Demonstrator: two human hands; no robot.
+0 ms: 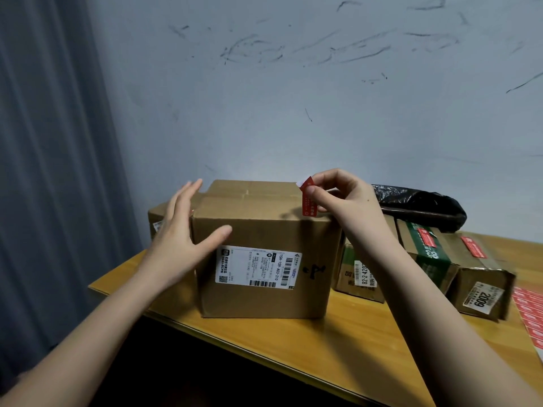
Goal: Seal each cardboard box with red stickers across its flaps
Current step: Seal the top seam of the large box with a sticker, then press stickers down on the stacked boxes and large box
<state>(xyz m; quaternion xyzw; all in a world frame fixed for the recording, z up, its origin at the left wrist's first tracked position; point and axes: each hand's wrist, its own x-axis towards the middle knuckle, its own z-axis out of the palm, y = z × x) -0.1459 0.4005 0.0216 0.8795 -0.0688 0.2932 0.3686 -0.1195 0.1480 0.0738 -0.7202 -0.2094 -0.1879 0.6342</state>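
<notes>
Where wooden table (338,342) meets scuffed wall (293,98), grey curtain (50,142) left.

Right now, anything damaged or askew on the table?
Yes. The rightmost box has a crumpled, torn near top edge. On the big box, the top flaps do not lie flush at the far left corner. The red sticker is curled, unstuck.

Dim, cool, even light — soft shadows under the box (261,259) on the worktop (338,342), wide-angle bending at the edges, blurred boxes far right.
</notes>
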